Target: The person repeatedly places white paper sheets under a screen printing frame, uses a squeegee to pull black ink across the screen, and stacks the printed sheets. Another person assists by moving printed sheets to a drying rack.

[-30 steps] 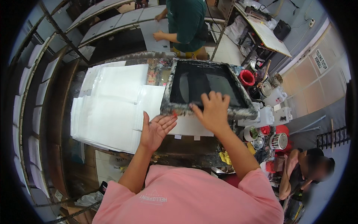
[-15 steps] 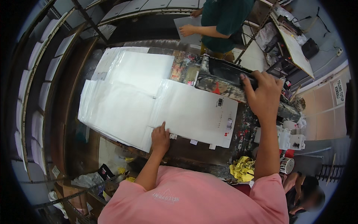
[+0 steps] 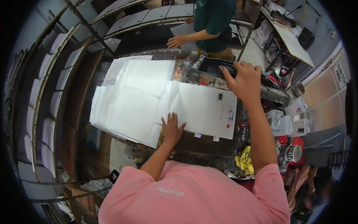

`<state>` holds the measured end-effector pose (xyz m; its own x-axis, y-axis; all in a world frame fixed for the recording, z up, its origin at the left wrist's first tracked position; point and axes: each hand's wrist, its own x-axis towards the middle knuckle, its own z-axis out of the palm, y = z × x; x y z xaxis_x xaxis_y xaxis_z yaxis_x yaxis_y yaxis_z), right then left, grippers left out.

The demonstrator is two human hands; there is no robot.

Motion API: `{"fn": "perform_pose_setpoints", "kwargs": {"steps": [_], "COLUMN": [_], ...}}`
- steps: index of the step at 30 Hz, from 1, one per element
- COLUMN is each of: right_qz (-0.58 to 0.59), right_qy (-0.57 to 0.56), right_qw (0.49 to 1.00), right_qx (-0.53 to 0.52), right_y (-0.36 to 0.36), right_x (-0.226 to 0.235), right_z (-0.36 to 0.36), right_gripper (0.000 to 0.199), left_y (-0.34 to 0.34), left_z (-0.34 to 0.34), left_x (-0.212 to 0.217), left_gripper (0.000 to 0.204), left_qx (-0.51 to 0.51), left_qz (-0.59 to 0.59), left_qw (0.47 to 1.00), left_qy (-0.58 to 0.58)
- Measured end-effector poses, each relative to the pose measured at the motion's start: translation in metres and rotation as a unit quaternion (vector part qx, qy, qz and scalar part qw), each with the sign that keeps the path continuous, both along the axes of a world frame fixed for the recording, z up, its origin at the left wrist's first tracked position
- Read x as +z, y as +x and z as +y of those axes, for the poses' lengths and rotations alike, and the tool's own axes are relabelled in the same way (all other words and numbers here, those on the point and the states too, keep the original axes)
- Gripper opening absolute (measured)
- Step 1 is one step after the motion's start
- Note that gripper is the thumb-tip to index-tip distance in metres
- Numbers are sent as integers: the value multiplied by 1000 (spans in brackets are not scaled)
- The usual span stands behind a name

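Note:
My right hand grips the near right part of a paint-caked screen-printing frame, its thumb over the rim; the fingertips' undersides are hidden. The frame is seen at a slant beyond a white sheet with a small barcode and red mark at its right side. On that sheet's near left part my left hand lies flat, fingers spread, holding nothing. To its left, a broad stack of white sheets, some under clear plastic, covers the table's left half.
A co-worker in a dark green shirt stands across the table, beside another sheet. Racks of white sheets line the left. White tubs and a paint can stand at right. Crumpled yellow cloth lies near my right arm. Another person is lower right.
My left hand has gone from a pointing finger at the sheet's edge to lying spread on it. My right hand and the frame have moved away and left. The co-worker's hand has reached left.

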<state>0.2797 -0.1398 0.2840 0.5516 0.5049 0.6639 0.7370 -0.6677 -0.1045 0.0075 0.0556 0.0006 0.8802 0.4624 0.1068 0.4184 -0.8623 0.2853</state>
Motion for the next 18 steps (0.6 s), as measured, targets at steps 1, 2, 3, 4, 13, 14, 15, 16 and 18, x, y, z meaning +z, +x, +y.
{"fn": "perform_pose_setpoints", "kwargs": {"steps": [1, 2, 3, 4, 13, 14, 15, 16, 18], "right_qz": [1, 9, 14, 19, 1, 4, 5, 6, -1], "right_qy": [-5, -16, -16, -17, -9, -11, -15, -20, -12], "right_qw": [1000, 1000, 1000, 1000, 1000, 1000, 1000, 1000, 1000], "right_qx": [-1, -7, -6, -8, 1, 0, -3, -4, -9], "right_y": [0, 4, 5, 7, 12, 12, 13, 17, 23], "right_x": [0, 2, 7, 9, -2, 0, 2, 4, 1], "right_z": [-1, -3, -2, -2, -5, -3, -2, -2, -2], "right_gripper": [56, 53, 56, 58, 65, 65, 64, 64, 64], "left_y": [12, 29, 42, 54, -4, -4, 2, 10, 30], "left_z": [-1, -6, 2, 11, 136, 131, 122, 108, 18], "left_x": [13, 44, 53, 59, 34, 31, 24, 17, 4], "left_gripper": [79, 63, 61, 59, 53, 54, 55, 57, 60], "left_qx": [-16, -28, -7, 11, 153, 160, 164, 170, -56], "left_qz": [-43, -97, -106, -114, -104, -110, -118, -128, -100], "left_qw": [999, 995, 994, 993, 983, 980, 975, 969, 980], "left_qy": [-2, 6, -4, -15, 4, 47, 89, 128, -165]}}
